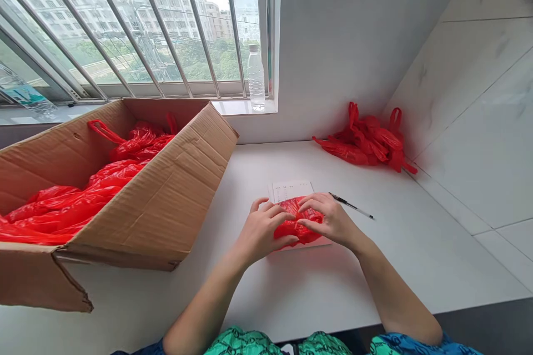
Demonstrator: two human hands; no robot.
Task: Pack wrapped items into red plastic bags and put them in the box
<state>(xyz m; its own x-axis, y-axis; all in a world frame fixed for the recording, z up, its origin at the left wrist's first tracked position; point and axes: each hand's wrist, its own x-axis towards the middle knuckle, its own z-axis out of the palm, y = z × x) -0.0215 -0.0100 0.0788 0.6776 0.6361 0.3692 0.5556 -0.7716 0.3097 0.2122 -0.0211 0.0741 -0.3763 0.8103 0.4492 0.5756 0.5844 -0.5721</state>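
In the head view, a white counter [291,288] is taken up on the left by a box [179,194], in which red bags [108,177] are heaped. A red pile [370,141] is set in the far right corner. Nearer, a sheet [291,189] is laid flat, its printed top left uncovered; most of the rest is covered by the crumpled bag [291,228], framed by both hands. A pen [352,205] is laid just beyond the right hand.

For the bag to be handled well, the film should probably be worked lightly from both sides at once, with the sheet kept from being dragged and the pen left clear of the wrist.

The left hand [260,230] is brought in from the left and the right hand [335,222] from the right, forearms angled inward. In each, the fingers are loosely curved, held moderately wide of the thumb; whether any film is touched by the fingertips cannot be told.
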